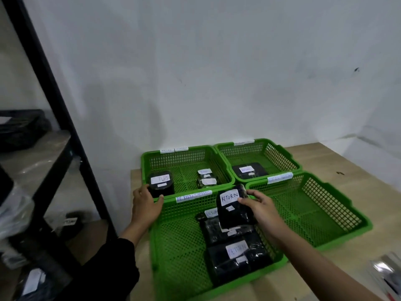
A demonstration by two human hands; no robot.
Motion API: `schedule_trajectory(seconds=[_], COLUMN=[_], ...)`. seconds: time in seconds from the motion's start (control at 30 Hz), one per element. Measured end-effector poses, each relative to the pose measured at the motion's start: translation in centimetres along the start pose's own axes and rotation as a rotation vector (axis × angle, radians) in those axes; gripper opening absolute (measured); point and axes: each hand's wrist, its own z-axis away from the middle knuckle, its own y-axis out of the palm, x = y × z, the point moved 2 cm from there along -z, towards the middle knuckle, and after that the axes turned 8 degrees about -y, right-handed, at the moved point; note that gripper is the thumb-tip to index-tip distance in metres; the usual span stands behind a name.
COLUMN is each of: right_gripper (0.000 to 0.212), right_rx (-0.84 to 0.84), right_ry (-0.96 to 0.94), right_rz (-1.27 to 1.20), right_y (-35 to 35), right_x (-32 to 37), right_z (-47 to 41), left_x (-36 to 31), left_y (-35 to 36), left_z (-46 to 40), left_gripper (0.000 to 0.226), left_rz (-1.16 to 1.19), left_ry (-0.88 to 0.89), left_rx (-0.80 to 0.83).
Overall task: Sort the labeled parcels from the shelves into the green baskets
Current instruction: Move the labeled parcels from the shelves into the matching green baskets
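Lowering the RETURN parcel (233,206), the right hand (258,208) is gripping it above the near-left basket (173,246); left hand (145,205) is clasping another parcel (161,184) (label illegible). Best releasing flat beneath the fingers.

Green lattice-walled baskets (338,216), black parcels (235,210) with white labels (230,198), black shelf frame (54,98), white wall (217,72)

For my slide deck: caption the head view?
Right hand lowers RETURN parcel into near-left basket; left hand grips another parcel.
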Motion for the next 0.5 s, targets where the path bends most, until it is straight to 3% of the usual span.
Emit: schedule_trajectory(seconds=[0.17,0.37,0.5], right_gripper=[0.016,0.033,0.024], right_rx=[-0.036,-0.007,0.053], right_ry=[0.041,0.096,0.101], right_rz=[-0.013,-0.016,0.009], right_y=[-0.5,0.8,3.4], right_x=[-0.4,-0.6,-1.0], right_z=[-5.3,-13.6,-18.7], left_x=[-0.5,-0.6,0.0], left_y=[1.6,3.6,4.4], left_z=[-4.2,-7.3,-7.5], left_gripper=[0.058,0.063,0.061], left_rz=[0.025,-0.113,-0.133], left_ry=[-0.113,-0.125,-0.102], left_rx=[-0.075,-0.081,-0.111])
